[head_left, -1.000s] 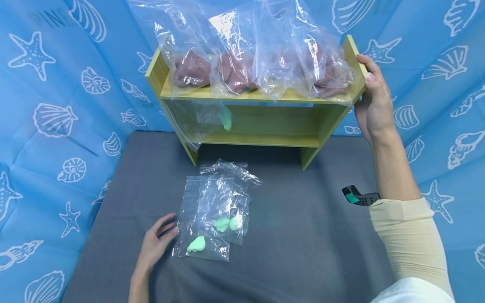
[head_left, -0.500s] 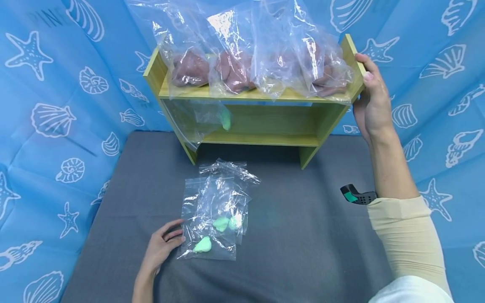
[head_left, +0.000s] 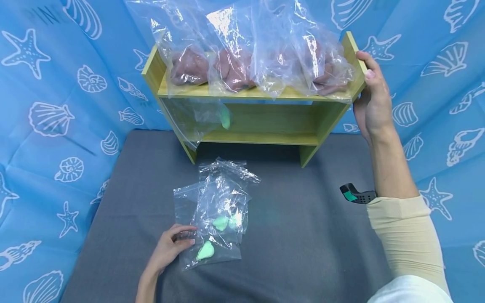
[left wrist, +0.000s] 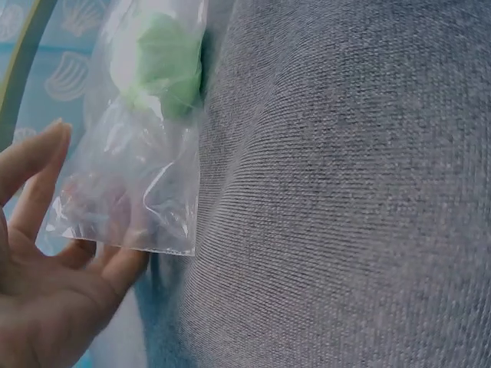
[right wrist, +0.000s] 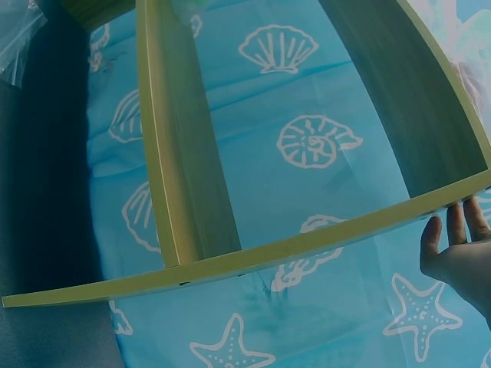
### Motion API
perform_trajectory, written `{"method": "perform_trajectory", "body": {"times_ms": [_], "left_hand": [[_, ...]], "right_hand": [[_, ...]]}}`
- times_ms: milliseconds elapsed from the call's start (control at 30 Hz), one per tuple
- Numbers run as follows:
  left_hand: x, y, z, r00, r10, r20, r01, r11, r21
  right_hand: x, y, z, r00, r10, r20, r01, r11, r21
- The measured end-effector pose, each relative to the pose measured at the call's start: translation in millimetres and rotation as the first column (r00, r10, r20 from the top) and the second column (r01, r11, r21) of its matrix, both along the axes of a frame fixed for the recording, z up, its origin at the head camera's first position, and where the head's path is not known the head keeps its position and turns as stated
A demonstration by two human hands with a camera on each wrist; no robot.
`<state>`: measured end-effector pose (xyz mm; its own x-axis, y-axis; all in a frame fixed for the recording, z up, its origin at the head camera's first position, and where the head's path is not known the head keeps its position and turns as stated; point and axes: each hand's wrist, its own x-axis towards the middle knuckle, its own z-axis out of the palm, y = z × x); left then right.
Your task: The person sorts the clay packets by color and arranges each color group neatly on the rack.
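My left hand [head_left: 169, 247] touches the left part of a clear zip bag [head_left: 223, 251] holding a pale green pear-shaped lump [head_left: 205, 251]. Its thumb and index finger stand apart over the plastic. In the left wrist view, fingers of the left hand [left wrist: 65, 284] show through the zip bag [left wrist: 165, 195], with a green lump [left wrist: 157, 65] above. My right hand [head_left: 375, 97] grips the right side panel of a yellow-green wooden shelf [head_left: 273, 122]. In the right wrist view, fingertips of the right hand [right wrist: 464, 257] rest against the shelf's side panel [right wrist: 322, 238].
More zip bags [head_left: 223, 191] with green lumps [head_left: 221, 223] overlap on the grey cloth [head_left: 295, 235]. Several clear bags with brown lumps [head_left: 189, 67] stand along the shelf top. Another bag holding a green lump [head_left: 225, 116] hangs at the middle shelf's left. Blue shell-print curtain [head_left: 53, 168] surrounds everything.
The left hand has moved right and further onto the nearest zip bag. That bag has shifted right and turned, its top corner swinging left. The right hand keeps its place on the shelf.
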<state>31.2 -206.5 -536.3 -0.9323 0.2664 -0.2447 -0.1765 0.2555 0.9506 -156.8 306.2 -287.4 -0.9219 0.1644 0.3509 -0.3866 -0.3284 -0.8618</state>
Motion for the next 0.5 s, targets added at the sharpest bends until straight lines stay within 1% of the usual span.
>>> {"method": "perform_trajectory", "body": {"times_ms": [67,133,233,367,500], "left_hand": [[0.0,2.0,-0.6,0.999,-0.035,-0.016,0.036,0.999,0.040],[0.0,3.8,-1.2,0.998,-0.068,-0.015,0.069,0.995,0.073],[0.0,5.9,-1.7,0.995,-0.097,-0.033,0.099,0.994,0.055],[-0.8,8.9,1.4,0.993,-0.114,-0.003,0.114,0.993,0.027],[-1.9,12.9,8.6,0.990,-0.114,0.081,0.108,0.992,0.073]], "right_hand": [[0.1,0,0.2,1.000,-0.002,0.000,0.002,1.000,0.003],[0.0,0,0.3,1.000,-0.001,-0.002,0.001,1.000,0.000],[-0.2,0,0.1,1.000,0.001,-0.001,-0.001,1.000,0.002],[-0.3,-1,-0.2,1.000,-0.005,-0.002,0.005,1.000,0.019],[-0.1,-1,-0.3,1.000,-0.013,-0.002,0.013,0.999,0.036]]}}
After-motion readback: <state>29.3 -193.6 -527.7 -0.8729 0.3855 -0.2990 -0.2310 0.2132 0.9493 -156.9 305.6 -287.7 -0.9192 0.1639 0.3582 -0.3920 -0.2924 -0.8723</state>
